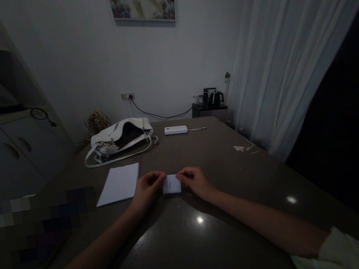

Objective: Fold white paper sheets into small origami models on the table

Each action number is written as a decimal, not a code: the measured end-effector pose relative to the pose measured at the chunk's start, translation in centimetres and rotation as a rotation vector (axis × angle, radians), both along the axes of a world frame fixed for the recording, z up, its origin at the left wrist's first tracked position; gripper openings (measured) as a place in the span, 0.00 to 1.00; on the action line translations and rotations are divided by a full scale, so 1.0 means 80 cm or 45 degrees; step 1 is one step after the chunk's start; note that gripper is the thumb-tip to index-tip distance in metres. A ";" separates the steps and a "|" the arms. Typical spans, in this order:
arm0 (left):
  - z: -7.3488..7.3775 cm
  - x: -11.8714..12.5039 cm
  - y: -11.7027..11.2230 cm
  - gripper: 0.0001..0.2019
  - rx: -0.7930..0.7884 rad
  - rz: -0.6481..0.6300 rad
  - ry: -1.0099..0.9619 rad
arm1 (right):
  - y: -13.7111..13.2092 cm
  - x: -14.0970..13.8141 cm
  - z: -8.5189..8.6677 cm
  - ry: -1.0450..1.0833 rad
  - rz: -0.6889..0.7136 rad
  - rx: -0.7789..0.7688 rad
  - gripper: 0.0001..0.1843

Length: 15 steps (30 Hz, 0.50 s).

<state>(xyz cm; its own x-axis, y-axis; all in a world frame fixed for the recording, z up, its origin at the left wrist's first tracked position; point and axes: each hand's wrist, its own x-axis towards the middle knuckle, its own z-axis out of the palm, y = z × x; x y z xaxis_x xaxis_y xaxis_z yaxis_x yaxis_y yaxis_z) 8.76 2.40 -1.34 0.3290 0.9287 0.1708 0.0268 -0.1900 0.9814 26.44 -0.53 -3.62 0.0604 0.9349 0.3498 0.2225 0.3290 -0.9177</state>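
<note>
From where I stand, with the small white paper as the clock's centre, a flat white stack of paper (119, 184) lies at nine o'clock, probably put there to be within easy reach of the left arm. At about eleven, farther back, a white handbag (106, 135) slumps with its mouth gaping and its strap looped in front, perhaps pushed away to give the elbows room. Just beside the centre, on the nine o'clock side, the left hand (147, 187) pinches one edge of the small white paper (172, 185) between thumb and fingers. The paper sits between the two hands, low over the table (172, 255); gripping it from both sides likely steadies it. Just past twelve, a white device (175, 130) rests near the far edge, its short cable (196, 129) stretched rightward. At three, the right hand (197, 181) mirrors the other, fingertips clamped on the opposite edge. Between two and three, well apart, pale flakes (242, 147) speckle the tabletop, too small to identify.
</note>
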 end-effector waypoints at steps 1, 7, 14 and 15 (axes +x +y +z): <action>-0.001 0.000 0.000 0.17 -0.004 0.005 0.005 | 0.000 0.000 0.000 0.004 -0.003 -0.002 0.10; 0.002 0.002 -0.002 0.17 -0.032 0.016 0.000 | 0.001 0.000 0.000 0.047 0.026 -0.032 0.11; 0.000 0.002 -0.002 0.16 0.000 0.001 0.023 | 0.003 0.001 -0.001 0.082 0.048 -0.058 0.10; -0.001 0.002 -0.001 0.16 0.009 0.010 0.022 | 0.003 0.001 0.000 0.083 0.049 -0.066 0.11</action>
<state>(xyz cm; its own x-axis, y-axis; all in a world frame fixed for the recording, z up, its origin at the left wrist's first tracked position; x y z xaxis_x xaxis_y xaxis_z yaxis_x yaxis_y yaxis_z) 8.90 2.31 -1.42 0.3248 0.9301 0.1715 0.0452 -0.1963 0.9795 26.49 -0.32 -3.66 0.0453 0.9536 0.2976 0.1497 0.2881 -0.9458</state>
